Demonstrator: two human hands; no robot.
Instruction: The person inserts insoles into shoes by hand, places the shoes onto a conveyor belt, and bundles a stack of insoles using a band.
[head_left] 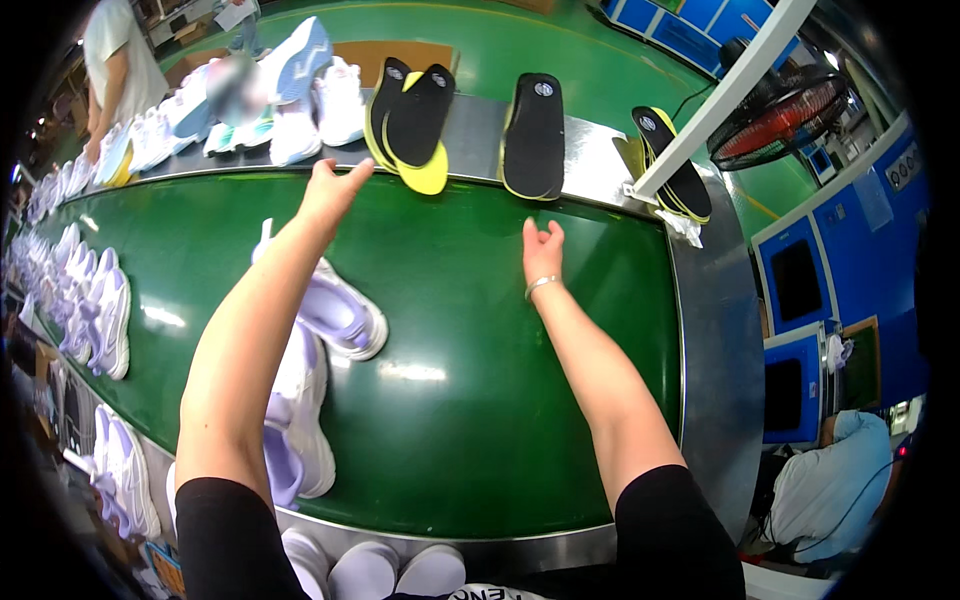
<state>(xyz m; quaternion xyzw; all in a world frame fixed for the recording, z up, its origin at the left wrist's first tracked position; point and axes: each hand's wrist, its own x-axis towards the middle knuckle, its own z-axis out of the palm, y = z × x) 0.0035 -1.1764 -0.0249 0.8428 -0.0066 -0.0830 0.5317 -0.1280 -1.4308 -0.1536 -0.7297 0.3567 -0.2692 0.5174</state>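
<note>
My left hand (333, 188) reaches open-fingered toward the black-and-yellow insoles (412, 125) on the metal ledge (590, 160). My right hand (541, 250) hovers open and empty over the green belt (470, 360).

Two hands (335, 190); four insole stacks (534, 135); one fan (778, 115).

Both bare forearms come up from the lower edge and stretch forward. The left hand (333, 190) reaches farthest, over the far edge of the conveyor belt (470, 400), fingers spread and empty. The right hand (541, 250) hangs lower, open and loosely curled, a thin bracelet (541, 285) on its wrist.
</note>
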